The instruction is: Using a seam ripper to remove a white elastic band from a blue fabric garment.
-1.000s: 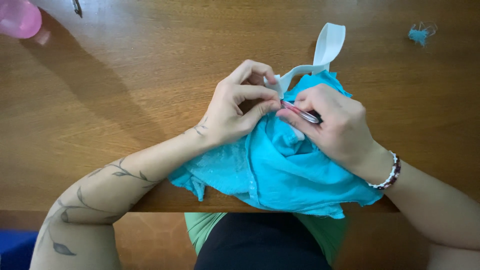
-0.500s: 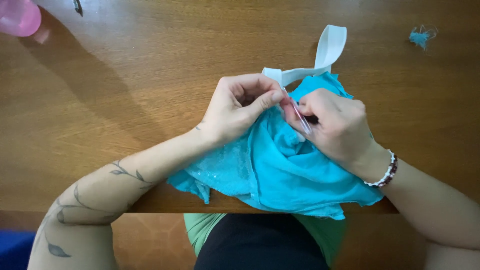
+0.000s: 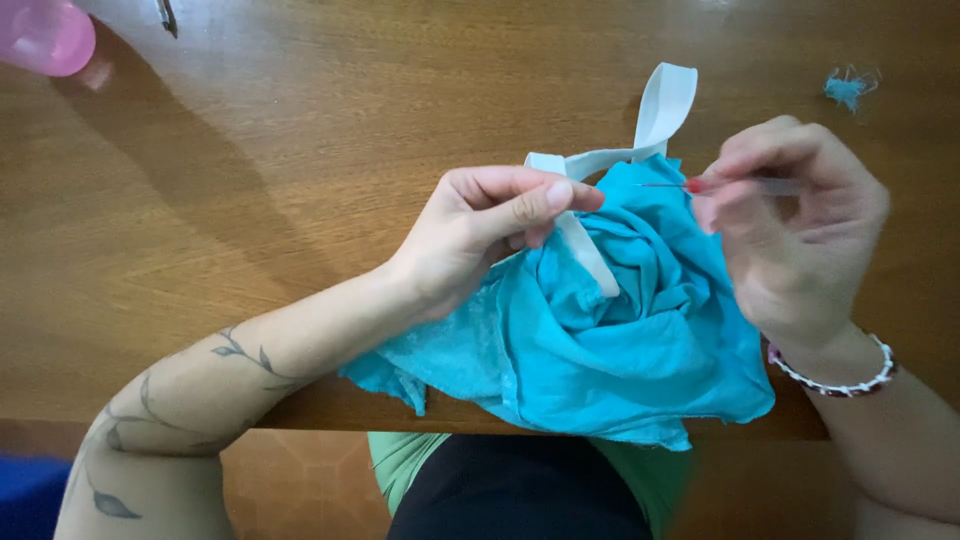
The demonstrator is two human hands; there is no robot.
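So the person's got a bunched-up turquoise cloth point(image 3: 610, 350) sitting at the near edge of the wooden counter point(image 3: 300, 200), part of it hanging over toward their lap. The left hand point(image 3: 480, 235) has its grip pinched together on the cloth's far edge, right where a white elastic band point(image 3: 655, 120) meets the fabric; the band loops up and away across the counter on the far side. The right hand point(image 3: 795, 225) is lifted just above the cloth on the right, fingers closed tight on a thin tool with a red bit point(image 3: 700, 185) at the tip and a fine metal point sticking out to the left. Could be a seam ripper, can't tell for sure. There's a beaded bracelet point(image 3: 835, 380) on that wrist.

Other stuff: a pink rounded container point(image 3: 45, 35) in the far left corner and a little tuft of turquoise thread point(image 3: 848, 88) far right. No labels or packaging in sight.
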